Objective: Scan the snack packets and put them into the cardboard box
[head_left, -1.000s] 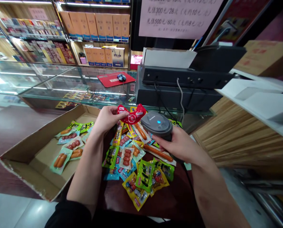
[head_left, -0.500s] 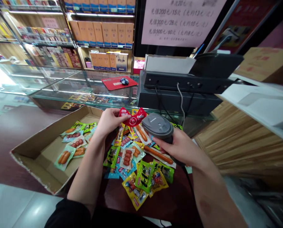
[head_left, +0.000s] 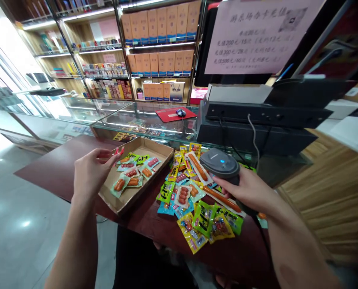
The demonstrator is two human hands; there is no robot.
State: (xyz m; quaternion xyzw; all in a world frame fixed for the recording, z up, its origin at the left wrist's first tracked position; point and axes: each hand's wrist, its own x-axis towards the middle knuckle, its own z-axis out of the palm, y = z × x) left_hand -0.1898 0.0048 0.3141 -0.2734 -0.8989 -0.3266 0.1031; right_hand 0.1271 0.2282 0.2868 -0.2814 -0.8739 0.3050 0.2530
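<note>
My left hand (head_left: 93,170) is closed on a red snack packet (head_left: 118,154), held above the far left part of a shallow cardboard box (head_left: 163,149). Only a small edge of the packet shows past my fingers. Inside the box lie several small sausage packs (head_left: 131,172) and green packets. My right hand (head_left: 251,186) grips a grey barcode scanner (head_left: 220,162) with a blue light lit on top. Beneath the scanner spreads a pile of yellow, green and blue snack packets (head_left: 204,218), with long single sausages (head_left: 222,197) in clear wrap among them.
Behind the pile runs a glass display counter (head_left: 139,116) with a red mat (head_left: 168,114) and a mouse (head_left: 180,112). A black register (head_left: 257,126) stands at the back right, cables hanging down. The scanner's cord trails along the right side. Stocked shelves (head_left: 160,64) line the back wall.
My left hand has carried the red packet leftward from in front of the scanner to over the box. The scanner's blue light now shows. My view has turned left.
</note>
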